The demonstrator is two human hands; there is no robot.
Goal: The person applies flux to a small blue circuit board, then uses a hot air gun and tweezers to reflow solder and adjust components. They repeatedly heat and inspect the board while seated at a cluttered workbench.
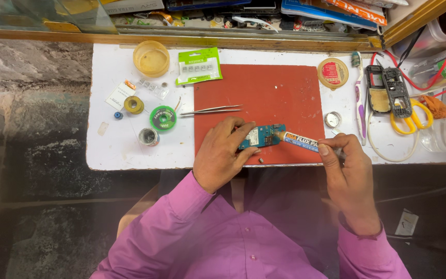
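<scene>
A small teal circuit board (262, 136) is pinned on the red rectangular work mat (285, 88) by the left hand (222, 155). A white flux syringe with an orange and blue label (299, 140) is gripped by the right hand (348, 170), its tip touching the board's right edge. Slim metal tweezers (211, 110) lie above the board, at the mat's left edge.

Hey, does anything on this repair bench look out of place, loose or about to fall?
One thing: a tiny dark part lies loose at the red mat's front edge, just below the circuit board the left hand steadies.
</scene>
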